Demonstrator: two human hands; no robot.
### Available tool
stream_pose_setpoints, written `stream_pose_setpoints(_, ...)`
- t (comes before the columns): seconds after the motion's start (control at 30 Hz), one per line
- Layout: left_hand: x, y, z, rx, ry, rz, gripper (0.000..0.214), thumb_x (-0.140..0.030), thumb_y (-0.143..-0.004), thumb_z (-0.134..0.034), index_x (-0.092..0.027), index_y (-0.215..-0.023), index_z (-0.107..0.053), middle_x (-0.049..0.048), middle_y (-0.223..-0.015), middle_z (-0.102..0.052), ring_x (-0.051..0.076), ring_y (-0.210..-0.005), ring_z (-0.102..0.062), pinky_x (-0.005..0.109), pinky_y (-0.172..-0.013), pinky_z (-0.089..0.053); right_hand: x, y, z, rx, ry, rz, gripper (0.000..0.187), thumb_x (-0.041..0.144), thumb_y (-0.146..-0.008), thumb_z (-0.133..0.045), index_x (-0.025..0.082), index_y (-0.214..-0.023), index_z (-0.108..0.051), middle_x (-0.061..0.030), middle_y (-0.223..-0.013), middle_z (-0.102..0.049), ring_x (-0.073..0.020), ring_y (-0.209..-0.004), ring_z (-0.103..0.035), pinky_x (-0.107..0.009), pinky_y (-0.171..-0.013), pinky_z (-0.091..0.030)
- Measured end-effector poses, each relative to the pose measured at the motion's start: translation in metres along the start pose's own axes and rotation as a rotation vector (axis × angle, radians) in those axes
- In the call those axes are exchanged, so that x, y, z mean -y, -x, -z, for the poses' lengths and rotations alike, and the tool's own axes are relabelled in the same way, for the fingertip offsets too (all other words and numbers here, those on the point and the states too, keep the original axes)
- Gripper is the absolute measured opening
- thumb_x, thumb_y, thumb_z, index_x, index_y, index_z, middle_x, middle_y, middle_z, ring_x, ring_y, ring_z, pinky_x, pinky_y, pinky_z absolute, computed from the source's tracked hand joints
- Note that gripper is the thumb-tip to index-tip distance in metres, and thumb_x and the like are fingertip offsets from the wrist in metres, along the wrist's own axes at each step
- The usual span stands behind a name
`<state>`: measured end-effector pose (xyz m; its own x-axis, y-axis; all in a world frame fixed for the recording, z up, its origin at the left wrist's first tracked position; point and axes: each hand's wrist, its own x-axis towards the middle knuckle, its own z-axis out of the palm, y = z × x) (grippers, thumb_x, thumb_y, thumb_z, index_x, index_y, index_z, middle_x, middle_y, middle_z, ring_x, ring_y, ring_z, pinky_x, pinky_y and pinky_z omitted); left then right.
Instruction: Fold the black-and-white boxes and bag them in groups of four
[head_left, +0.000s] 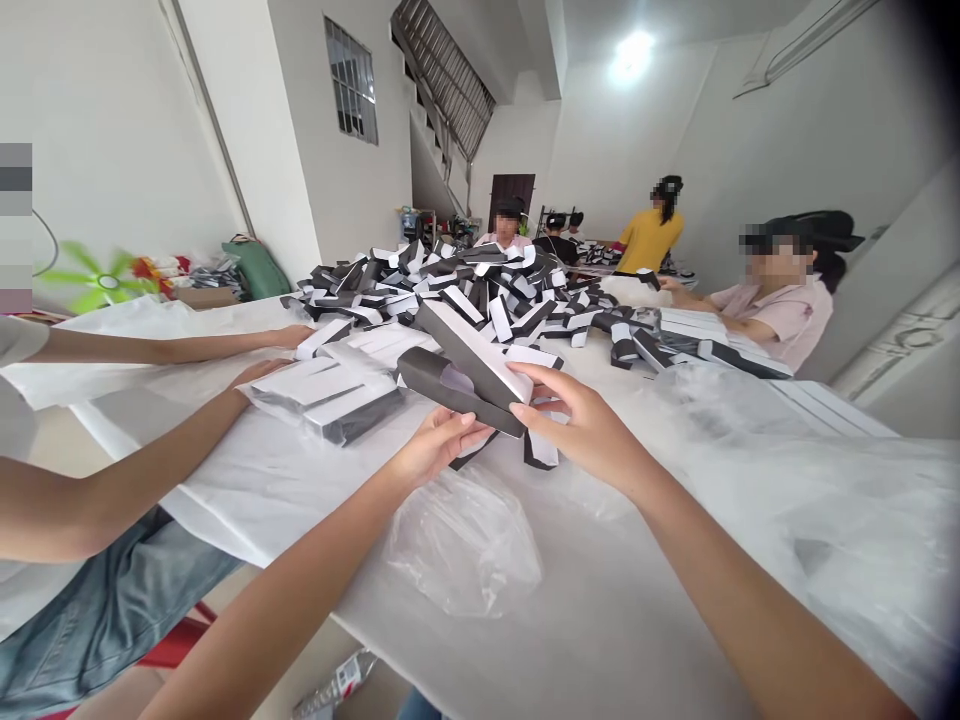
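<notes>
My left hand (433,448) grips the underside of a dark grey, partly folded cardboard box (457,368) held above the white table (600,600). My right hand (581,420) pinches the same box at its near right end, thumb on top. The box is long and flat, with a white inner face showing. Behind it lies a big heap of black-and-white flat box blanks (480,285). A crumpled clear plastic bag (465,545) lies on the table just below my hands.
A co-worker's two arms (172,345) reach from the left onto a plastic-wrapped stack of blanks (330,395). Another person (780,290) sits at the right side, others farther back. Clear plastic sheeting (825,500) covers the right of the table. A green fan (97,280) stands at left.
</notes>
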<state>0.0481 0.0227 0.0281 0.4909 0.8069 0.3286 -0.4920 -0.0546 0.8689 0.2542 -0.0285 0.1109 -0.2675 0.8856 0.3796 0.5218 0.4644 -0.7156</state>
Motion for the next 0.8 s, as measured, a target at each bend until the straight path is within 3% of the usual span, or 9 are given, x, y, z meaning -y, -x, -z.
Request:
stream_pose_setpoints(0.27,0.0005,0.0008,-0.0003,0.040,-0.042,0.042,0.035,-0.031,-0.087,-0.067,-0.016,-0.119,-0.065,0.0114,-0.125,-0.066,0.030,-0.125,-0.056,0.050,-0.114,-0.034,-0.0015,-0.0013,-0.0039,-0.030,-0.003,0.048,0.042,0.042,-0.091,-0.051,0.037,-0.133,-0.054,-0.0014,-0.134,-0.053,-0.0189,-0.105,-0.058,-0.037,-0.093,-0.051)
stream_pose_setpoints(0.63,0.0001,0.0009,0.0027,0.030,-0.042,0.054,0.042,-0.030,-0.084,-0.070,-0.020,-0.124,-0.061,0.0101,-0.129,-0.064,0.030,-0.124,-0.056,0.051,-0.110,-0.038,-0.0018,0.0002,-0.0017,0.061,0.032,0.012,0.041,0.049,-0.092,-0.048,0.041,-0.132,-0.055,-0.0015,-0.130,-0.054,-0.0204,-0.103,-0.059,-0.038,-0.089,-0.052)
stream_pose_setpoints(0.8,-0.0015,0.0010,0.0014,0.018,-0.047,0.050,0.034,-0.032,-0.084,-0.070,-0.018,-0.115,-0.065,0.0100,-0.125,-0.065,0.030,-0.121,-0.058,0.051,-0.110,-0.038,-0.0049,-0.0005,-0.0043,0.089,0.020,-0.002,0.041,0.046,-0.091,-0.051,0.041,-0.132,-0.055,-0.0018,-0.126,-0.056,-0.0201,-0.103,-0.060,-0.039,-0.091,-0.051)
